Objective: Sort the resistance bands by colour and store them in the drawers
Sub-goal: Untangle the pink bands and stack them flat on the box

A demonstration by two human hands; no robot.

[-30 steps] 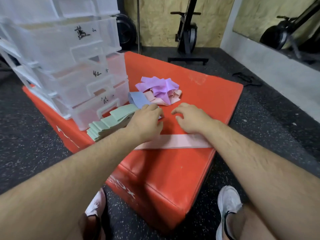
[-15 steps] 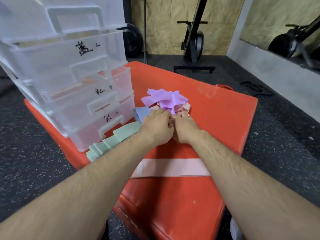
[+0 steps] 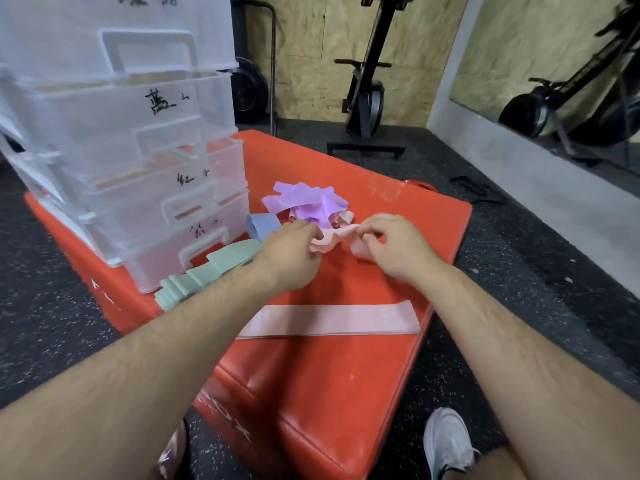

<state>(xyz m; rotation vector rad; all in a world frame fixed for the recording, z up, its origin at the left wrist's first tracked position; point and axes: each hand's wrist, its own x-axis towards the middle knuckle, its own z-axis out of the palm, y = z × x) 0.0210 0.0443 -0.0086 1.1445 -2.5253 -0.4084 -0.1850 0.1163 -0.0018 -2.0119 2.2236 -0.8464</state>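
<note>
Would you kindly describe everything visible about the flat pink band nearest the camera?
The flat pink band is a wide, pale pink strip of smooth, stretchy-looking material. It lies flat and straight across the near part of the orange box, close to its front edge. Its left end passes under the left forearm; neither hand touches it.

Box top (image 3: 398, 216): orange-red, glossy, faint white lettering on its near side. Drawer unit (image 3: 138, 161): clear, frosted-white plastic, black handwritten characters on each drawer front. Bands: lilac-purple heap (image 3: 304, 202); pale pink crumpled band (image 3: 332, 237); pale pink flat band (image 3: 329, 318); mint-green stack (image 3: 207, 271); grey-blue band (image 3: 263, 225). Floor (image 3: 52, 306): black rubber with pale speckles. Back wall (image 3: 311, 46): tan chipboard pattern. Shoe (image 3: 446, 441): white. Exercise machine (image 3: 367, 91): black.
</note>
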